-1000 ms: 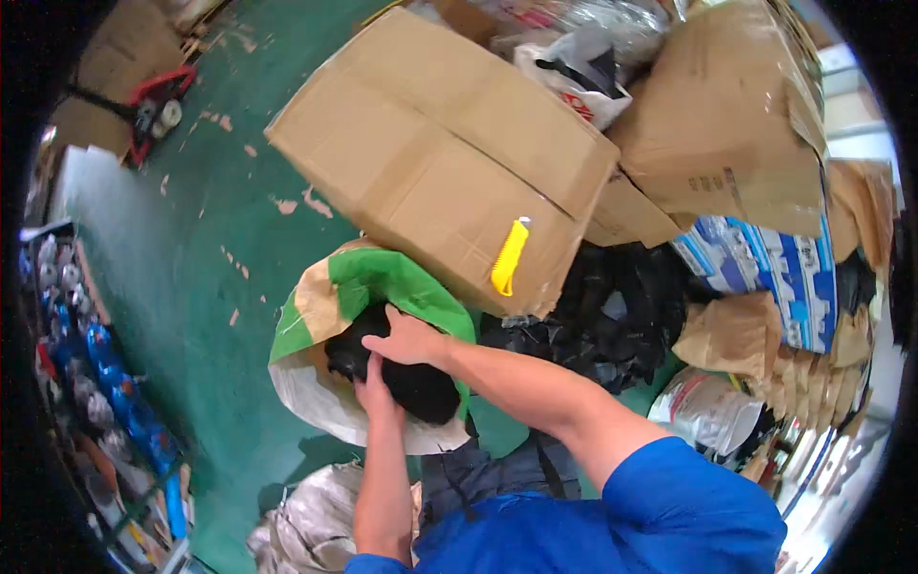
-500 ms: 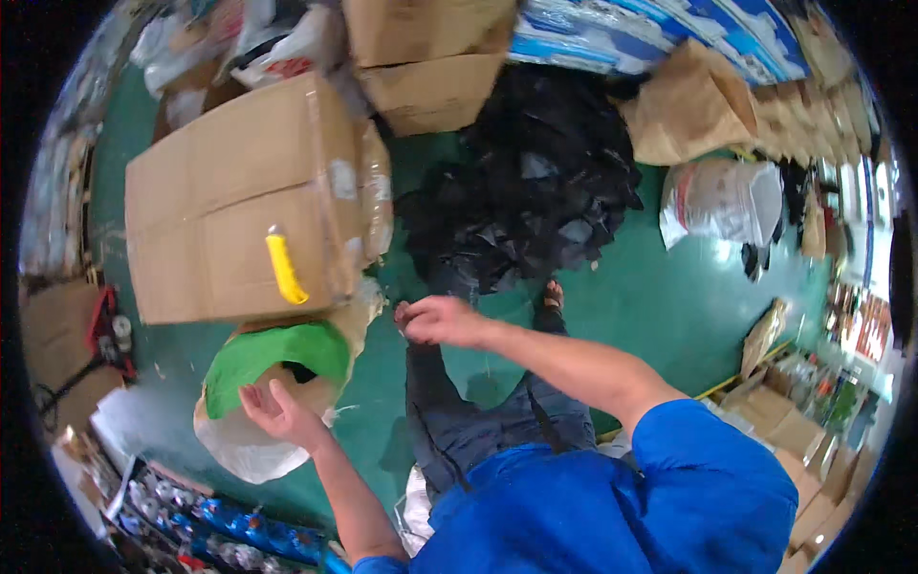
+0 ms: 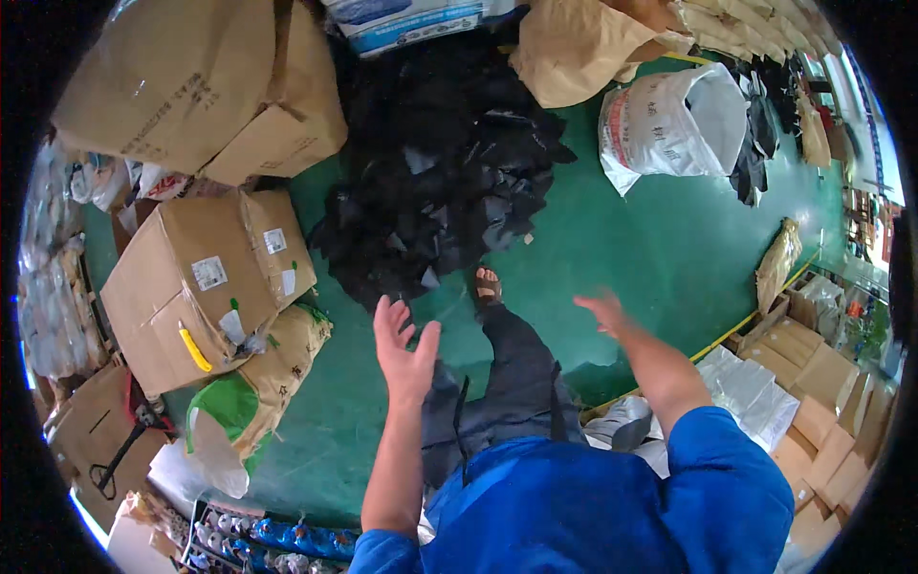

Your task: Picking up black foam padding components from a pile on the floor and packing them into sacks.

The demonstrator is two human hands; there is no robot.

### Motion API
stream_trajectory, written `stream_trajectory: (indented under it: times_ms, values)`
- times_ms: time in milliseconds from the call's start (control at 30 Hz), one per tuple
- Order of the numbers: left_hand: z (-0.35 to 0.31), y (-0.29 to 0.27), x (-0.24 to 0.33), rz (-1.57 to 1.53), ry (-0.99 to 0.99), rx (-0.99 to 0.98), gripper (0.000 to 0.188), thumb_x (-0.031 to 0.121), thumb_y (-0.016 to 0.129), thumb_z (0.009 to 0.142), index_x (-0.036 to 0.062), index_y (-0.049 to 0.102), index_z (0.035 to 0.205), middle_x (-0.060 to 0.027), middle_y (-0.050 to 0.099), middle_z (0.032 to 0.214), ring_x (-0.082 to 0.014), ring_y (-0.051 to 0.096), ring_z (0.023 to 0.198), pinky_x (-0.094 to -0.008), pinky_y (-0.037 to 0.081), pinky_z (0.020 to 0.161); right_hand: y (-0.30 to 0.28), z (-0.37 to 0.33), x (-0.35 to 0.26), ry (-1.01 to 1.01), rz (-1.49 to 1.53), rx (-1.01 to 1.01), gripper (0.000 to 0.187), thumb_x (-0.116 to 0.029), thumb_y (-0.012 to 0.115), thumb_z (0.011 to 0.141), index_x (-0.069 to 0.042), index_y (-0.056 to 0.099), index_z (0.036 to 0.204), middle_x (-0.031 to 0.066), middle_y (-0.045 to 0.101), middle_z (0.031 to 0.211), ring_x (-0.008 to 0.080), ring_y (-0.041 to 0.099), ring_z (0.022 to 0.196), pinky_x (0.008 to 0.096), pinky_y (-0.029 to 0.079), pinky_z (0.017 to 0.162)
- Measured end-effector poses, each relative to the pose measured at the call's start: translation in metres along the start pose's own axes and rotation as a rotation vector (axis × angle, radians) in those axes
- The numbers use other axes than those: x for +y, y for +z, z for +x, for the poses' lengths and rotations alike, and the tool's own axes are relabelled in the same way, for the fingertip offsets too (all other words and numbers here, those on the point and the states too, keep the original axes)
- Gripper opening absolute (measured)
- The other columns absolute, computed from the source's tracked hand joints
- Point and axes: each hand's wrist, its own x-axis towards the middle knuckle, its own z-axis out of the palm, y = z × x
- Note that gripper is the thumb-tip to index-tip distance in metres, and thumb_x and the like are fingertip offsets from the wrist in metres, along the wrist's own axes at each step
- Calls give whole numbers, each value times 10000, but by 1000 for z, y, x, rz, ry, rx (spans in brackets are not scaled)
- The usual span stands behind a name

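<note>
Hands [image 3: 406, 354] apart, black scrap pile [image 3: 435, 177], cutter [image 3: 196, 347] on box [image 3: 182, 287]

Up on that person's head, the left one of two fisheye cameras looks steeply down, past the blue shirt [image 3: 564, 507], which sits close to the lens at the near edge. Farther below it takes in green floor [image 3: 660, 239], with a box [image 3: 163, 277] at left and black scraps [image 3: 440, 172] at the far side, edges bowing toward the rim.

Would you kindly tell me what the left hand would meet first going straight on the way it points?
Probably the heap of black sheet scraps on the green floor, though how high the left hand hovers is unclear.
</note>
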Motion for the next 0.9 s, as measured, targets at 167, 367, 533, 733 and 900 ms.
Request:
stream_trajectory:
  times_ms: [167, 367, 533, 733, 900]
  values:
    - [17, 55, 1, 222, 97, -142, 829, 122, 745, 739, 34, 264, 1408, -190, 453, 1309, -269, 456, 1207, -398, 387, 972, -57, 24, -13, 137, 235, 170, 1171, -511, 785, 626, -60, 97, 1460, 201, 334, 1392, 320, 513, 1101, 515, 422, 890]
    - [68, 103, -42, 571, 168, -176, 923, 224, 790, 664, 51, 273, 1409, -221, 429, 1326, -340, 431, 1220, -412, 368, 999, -76, 152, -73, -39, 451, -126, 1031, -581, 717, 672, -174, 194, 1462, 239, 234, 1430, 335, 391, 1178, 440, 417, 820]
    - [116, 166, -102, 744, 129, -172, 936, 231, 796, 644, 49, 283, 1406, -206, 410, 1346, -349, 406, 1239, -418, 359, 1014, -61, 260, -133, -135, 722, -97, 702, -514, 713, 727, -101, 470, 1239, 66, 441, 975, 131, 427, 604, 318, 373, 510]
    - [233, 320, -177, 721, 360, -255, 953, 324, 801, 614, 3, 320, 1371, -240, 417, 1330, -405, 400, 1234, -431, 355, 1023, -72, 424, -151, -156, 688, -183, 767, -590, 684, 721, -194, 408, 1315, 50, 505, 746, 107, 360, 530, 252, 299, 476]
    - [385, 393, -255, 635, 442, -104, 930, 410, 799, 628, -68, 380, 1307, -285, 461, 1274, -410, 452, 1185, -429, 370, 1011, -67, 537, -178, -421, 827, -147, 382, -509, 652, 790, -199, 564, 995, -39, 305, 563, 85, 272, 467, 264, 185, 427]
